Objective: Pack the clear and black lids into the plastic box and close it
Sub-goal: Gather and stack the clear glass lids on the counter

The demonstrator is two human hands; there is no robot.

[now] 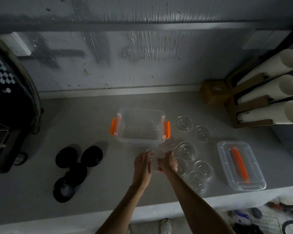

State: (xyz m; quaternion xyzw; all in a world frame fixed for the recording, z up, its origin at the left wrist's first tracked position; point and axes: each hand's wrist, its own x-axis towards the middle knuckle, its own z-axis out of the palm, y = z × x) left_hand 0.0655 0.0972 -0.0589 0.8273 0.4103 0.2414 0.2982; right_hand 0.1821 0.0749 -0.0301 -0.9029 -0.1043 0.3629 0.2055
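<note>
Although the light is poor, both hands are seen at lower centre of the frame, closed together on what appears to be a clear lid or a small stack of them point(155, 159), held just short of the near wall of the plastic box point(139, 126). The left hand point(143, 168) cups one side with fingers curled; the right hand point(167, 163) grips the other, thumb toward the viewer. Both forearms run up from the bottom edge, wrists roughly level.

The loose clear lids point(187, 151) lie to the right of the box, some overlapping; the black lids point(78, 166) sit in a cluster at centre left. The box stands open and appears empty, its orange latches point(113, 126) swung out. The box cover point(241, 166) rests at lower right (orange handle uppermost).

Assessment: the lids are judged light, thin and somewhat flexible, smooth enough to slide within a stack. Holding at opposite rims, as here, seems the soundest grip; squeezing the centre risks buckling.
</note>
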